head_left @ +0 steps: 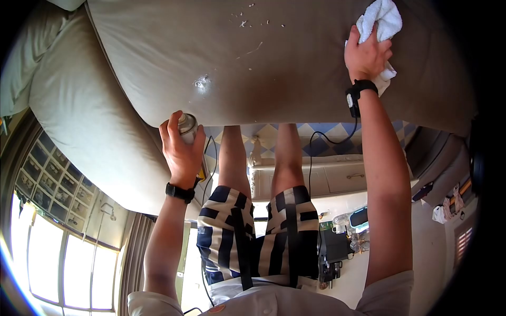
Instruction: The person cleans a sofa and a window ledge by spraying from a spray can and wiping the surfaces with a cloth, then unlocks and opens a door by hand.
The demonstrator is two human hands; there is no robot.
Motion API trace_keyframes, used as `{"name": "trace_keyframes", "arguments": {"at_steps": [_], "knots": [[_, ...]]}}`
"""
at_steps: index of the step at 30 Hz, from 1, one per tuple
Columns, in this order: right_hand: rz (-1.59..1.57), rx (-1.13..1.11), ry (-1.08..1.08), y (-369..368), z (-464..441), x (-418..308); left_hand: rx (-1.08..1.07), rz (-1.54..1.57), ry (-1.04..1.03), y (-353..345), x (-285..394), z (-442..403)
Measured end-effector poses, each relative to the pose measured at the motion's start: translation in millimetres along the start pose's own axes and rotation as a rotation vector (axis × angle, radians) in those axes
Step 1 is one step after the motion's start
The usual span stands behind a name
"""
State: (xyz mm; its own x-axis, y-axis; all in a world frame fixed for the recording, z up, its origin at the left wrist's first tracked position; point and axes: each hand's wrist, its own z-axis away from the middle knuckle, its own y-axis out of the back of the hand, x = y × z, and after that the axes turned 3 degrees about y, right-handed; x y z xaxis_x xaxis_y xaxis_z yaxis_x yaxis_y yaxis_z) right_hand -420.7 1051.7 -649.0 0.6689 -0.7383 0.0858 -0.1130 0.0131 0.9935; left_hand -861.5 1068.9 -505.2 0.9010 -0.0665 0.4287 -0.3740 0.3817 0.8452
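Observation:
My left hand (182, 145) is wrapped round a spray can (187, 126), held at the front edge of a brown-grey sofa seat (295, 63). The can's top points toward the seat, and its lower part is hidden by my palm. A little beyond the can, a wet white foamy patch (202, 83) shines on the upholstery. On the far right of the seat my right hand (369, 55) grips a white cloth (383, 20), which bunches out above the fingers and hangs below the palm. The cloth appears to lie against the seat's surface.
Small white flakes (243, 23) are scattered on the seat. A padded armrest (79, 110) borders it at the left. Black cables (337, 141) run from my wristbands. Behind me stand a white drawer cabinet (337, 179) and a surface with several items, including a black device (334, 245).

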Motion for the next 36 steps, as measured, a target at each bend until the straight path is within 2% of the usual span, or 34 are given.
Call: {"name": "trace_keyframes", "arguments": {"at_steps": [6,9,15,24,36], "knots": [[0.0,0.007,-0.006,1.3,0.8,-3.0,-0.007,0.018,0.005,1.1,5.3,-2.8],[0.0,0.007,-0.005,0.5,0.1,-1.0,0.058,-0.009,-0.062,-4.1,-2.4,-1.4],[0.0,0.023,0.01,-1.0,-0.3,1.3,0.009,-0.023,-0.063,-4.2,-4.6,-4.5],[-0.01,0.008,0.005,1.1,0.6,-0.1,0.07,0.048,-0.048,-7.4,-3.6,-6.7],[-0.014,0.013,0.0,-2.6,-1.3,3.3,0.04,-0.036,-0.076,-15.6,-6.9,-25.1]]}}
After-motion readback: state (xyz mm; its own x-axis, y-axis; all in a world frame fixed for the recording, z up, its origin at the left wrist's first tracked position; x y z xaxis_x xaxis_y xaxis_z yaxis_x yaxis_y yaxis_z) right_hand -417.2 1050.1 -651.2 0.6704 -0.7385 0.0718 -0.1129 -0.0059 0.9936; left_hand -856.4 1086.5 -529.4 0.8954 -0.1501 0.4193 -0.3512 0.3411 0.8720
